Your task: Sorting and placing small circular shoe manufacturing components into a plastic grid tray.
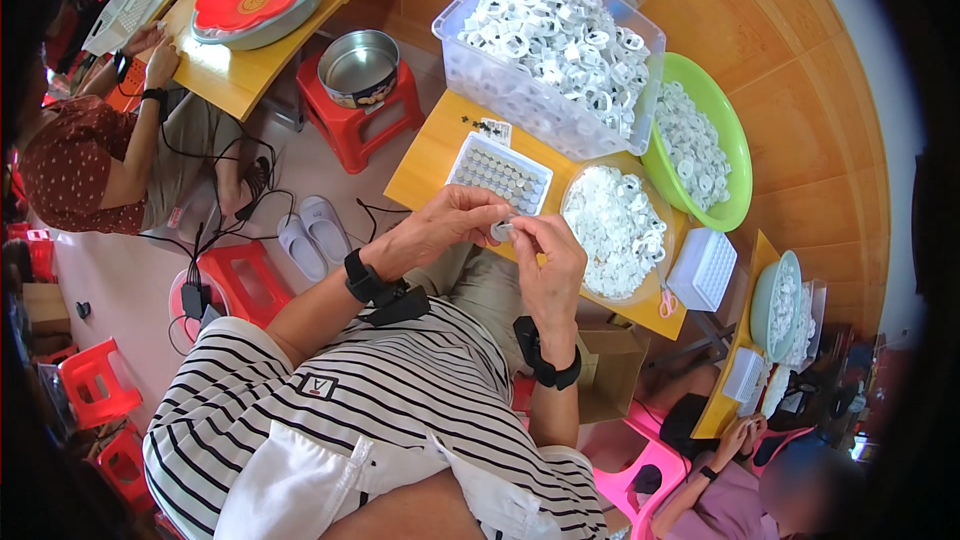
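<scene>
My left hand [445,227] and my right hand [552,258] meet over the table's near edge. Between their fingertips is a small white plastic ring-shaped part [502,230], pinched from both sides; the fingers cover some of it. Just beyond them lies a white tray [541,192] with rows of round silvery pieces [497,172]. To the right of my hands, a shallow round clear container [668,230] holds a heap of small white plastic parts [610,225]. Dark straps circle both my wrists.
A large clear bin [490,75] of white rings stands at the back, beside a lime-green basin [738,155]. A white block with holes [703,270] and pink scissors [667,302] sit at right. Left are a red stool [385,125] and slippers [312,235]. Two people work nearby.
</scene>
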The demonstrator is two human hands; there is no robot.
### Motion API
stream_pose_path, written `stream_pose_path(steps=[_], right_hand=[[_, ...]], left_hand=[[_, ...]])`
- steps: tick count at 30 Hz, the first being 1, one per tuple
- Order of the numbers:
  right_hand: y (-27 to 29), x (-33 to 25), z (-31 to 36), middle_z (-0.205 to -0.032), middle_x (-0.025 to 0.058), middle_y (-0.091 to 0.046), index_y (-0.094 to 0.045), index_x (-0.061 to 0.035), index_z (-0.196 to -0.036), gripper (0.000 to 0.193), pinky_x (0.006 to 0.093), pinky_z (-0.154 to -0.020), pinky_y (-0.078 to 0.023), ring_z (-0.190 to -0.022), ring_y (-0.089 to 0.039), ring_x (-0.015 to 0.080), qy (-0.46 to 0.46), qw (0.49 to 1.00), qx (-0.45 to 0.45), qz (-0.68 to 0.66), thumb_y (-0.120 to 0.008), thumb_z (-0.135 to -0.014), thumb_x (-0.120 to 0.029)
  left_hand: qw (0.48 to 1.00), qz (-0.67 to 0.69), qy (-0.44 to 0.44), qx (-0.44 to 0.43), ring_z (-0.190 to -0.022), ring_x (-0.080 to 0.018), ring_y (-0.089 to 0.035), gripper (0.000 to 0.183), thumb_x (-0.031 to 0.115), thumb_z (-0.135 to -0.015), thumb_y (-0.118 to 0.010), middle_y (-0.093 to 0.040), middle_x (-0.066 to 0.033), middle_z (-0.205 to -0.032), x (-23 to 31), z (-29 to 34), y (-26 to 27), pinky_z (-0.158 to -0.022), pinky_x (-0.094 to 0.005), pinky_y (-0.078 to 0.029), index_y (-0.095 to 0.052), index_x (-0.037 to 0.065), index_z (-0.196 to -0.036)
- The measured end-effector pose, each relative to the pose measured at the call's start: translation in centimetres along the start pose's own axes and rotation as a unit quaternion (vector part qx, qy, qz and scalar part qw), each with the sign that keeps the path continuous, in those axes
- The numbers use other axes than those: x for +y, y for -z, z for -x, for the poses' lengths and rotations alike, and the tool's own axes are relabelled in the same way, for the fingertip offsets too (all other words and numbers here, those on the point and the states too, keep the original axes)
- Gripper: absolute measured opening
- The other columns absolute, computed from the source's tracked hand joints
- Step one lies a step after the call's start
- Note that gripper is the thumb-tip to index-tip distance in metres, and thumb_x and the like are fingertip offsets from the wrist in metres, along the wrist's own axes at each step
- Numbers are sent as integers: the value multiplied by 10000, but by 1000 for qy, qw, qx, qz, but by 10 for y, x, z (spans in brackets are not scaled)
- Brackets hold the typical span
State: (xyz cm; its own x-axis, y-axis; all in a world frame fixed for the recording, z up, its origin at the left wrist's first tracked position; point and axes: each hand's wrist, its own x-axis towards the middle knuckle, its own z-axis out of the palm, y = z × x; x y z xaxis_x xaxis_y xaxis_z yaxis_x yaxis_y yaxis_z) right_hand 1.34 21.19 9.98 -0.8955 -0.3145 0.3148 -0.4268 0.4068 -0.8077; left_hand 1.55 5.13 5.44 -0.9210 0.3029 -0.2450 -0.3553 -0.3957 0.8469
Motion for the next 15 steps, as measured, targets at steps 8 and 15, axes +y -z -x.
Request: stream_pose_path(steps=[8,15], right_hand=[[1,4,0,-757,94,-575,-615,14,-848,108,265,-570,-453,-632,-564,178,36,999,-20,33,-619,-743,37],[-1,7,3,-769,85,-564,-619,11,-843,113,270,-557,-444,-618,-551,176,37,998,7,40,-625,-735,42]], left_hand=[[1000,-10,-5,2,-697,-33,-552,218,242,-889,-558,-621,17,-820,-3,-1,0,-621,-171,-447,-648,55,-957],[1000,11,7,-5,-717,-55,-574,232,237,-887,-561,-626,-5,-859,-4,-2,0,-640,-186,-474,-639,38,-979]])
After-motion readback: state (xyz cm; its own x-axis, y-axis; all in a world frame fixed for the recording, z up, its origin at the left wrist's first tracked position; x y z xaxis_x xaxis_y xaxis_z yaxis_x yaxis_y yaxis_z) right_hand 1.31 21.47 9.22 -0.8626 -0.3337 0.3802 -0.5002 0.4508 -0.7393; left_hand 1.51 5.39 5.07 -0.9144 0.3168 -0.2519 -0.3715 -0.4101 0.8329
